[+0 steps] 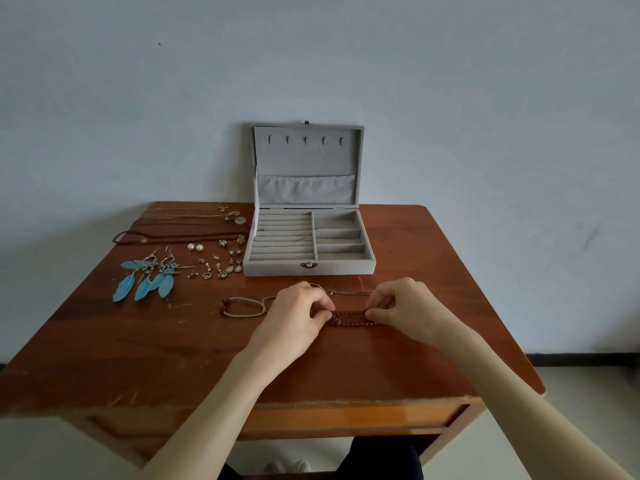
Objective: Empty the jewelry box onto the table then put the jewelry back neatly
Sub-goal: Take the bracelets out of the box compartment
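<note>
The grey jewelry box (308, 266) stands open at the back middle of the wooden table (173, 348), its lid upright against the wall and its compartments almost bare. In front of the box, my left hand (294, 318) and my right hand (401, 306) each pinch one end of a red-brown bead bracelet (349, 317) stretched flat on the table between them. A cord bracelet (244, 308) lies just left of my left hand. A thin chain (349, 292) lies behind the beads.
Left of the box lie blue feather earrings (145, 278), two pearl studs (195, 248), several small earrings (221, 263) and long cord necklaces (180, 230). The table's front edge is close to my body; the wall stands behind.
</note>
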`<state>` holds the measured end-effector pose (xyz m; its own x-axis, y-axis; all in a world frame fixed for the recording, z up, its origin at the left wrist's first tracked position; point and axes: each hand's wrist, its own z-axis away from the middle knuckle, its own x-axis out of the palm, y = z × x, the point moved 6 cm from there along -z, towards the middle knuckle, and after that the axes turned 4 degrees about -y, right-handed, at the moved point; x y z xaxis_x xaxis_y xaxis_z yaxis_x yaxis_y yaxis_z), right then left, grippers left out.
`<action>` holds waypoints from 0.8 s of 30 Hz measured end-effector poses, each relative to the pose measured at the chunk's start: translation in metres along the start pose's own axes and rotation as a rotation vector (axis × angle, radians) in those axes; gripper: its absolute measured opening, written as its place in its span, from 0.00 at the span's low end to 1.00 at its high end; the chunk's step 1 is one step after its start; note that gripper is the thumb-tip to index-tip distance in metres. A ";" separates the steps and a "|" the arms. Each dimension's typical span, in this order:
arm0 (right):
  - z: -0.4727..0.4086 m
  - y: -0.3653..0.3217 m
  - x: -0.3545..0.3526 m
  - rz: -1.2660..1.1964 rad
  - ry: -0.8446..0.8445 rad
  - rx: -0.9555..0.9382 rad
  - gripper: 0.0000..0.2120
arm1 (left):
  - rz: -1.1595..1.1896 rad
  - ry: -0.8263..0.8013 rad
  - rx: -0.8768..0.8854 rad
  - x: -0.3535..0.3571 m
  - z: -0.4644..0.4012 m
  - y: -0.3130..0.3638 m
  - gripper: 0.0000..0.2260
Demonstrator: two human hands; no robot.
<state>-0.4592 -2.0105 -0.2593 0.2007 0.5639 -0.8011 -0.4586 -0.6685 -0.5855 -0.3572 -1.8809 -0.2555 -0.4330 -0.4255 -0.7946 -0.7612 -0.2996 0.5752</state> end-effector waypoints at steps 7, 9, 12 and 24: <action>0.004 -0.007 -0.004 0.128 0.106 -0.038 0.05 | -0.118 -0.008 0.026 0.005 0.003 -0.001 0.10; 0.007 -0.010 -0.003 0.171 0.128 -0.064 0.07 | -0.150 -0.016 0.047 0.006 0.004 0.000 0.12; 0.010 -0.011 -0.003 0.158 0.155 -0.083 0.09 | -0.105 0.001 0.045 0.001 0.005 -0.001 0.13; -0.024 -0.081 -0.001 0.099 0.121 -0.278 0.11 | 0.000 0.022 -0.008 -0.079 0.007 -0.038 0.16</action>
<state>-0.4009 -1.9684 -0.2138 0.2763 0.4385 -0.8552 -0.2307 -0.8336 -0.5020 -0.2974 -1.8305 -0.2162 -0.4223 -0.4442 -0.7902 -0.7573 -0.3062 0.5768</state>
